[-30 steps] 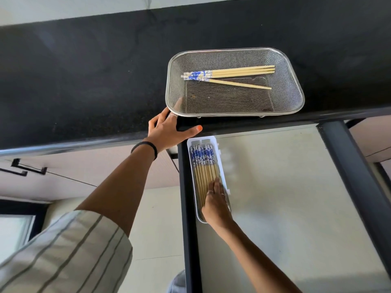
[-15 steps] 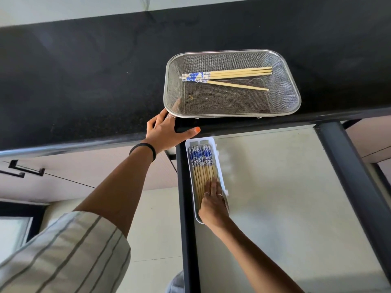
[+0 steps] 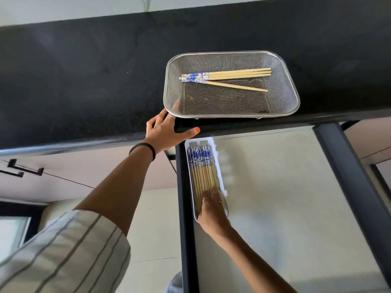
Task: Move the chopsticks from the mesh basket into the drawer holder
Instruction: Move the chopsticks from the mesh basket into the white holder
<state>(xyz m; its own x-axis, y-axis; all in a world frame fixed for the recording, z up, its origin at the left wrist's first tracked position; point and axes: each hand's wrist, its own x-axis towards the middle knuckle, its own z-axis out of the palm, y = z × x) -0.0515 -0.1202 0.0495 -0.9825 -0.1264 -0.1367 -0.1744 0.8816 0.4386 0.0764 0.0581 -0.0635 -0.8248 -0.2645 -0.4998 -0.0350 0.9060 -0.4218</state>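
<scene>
A metal mesh basket [image 3: 283, 66] stands on the black counter near its front edge. Several bamboo chopsticks with blue-and-white tops [image 3: 232, 76] lie in its far half. Below, in the open drawer, a narrow white holder [image 3: 220, 178] is packed with several matching chopsticks [image 3: 202, 166]. My right hand [image 3: 212, 206] lies flat on their near ends, fingers spread and blurred, gripping nothing. My left hand [image 3: 167, 132] rests on the counter edge beside the basket's near left corner, fingers apart, thumb stretched along the edge.
The black counter [image 3: 84, 81] runs wide to the left of the basket. The drawer [image 3: 285, 208] has a pale floor and dark side rails [image 3: 347, 166]. A cabinet handle [image 3: 23, 169] shows at lower left.
My right hand has slid back along the chopsticks in the holder, toward their near ends. The left hand has stayed on the counter edge.
</scene>
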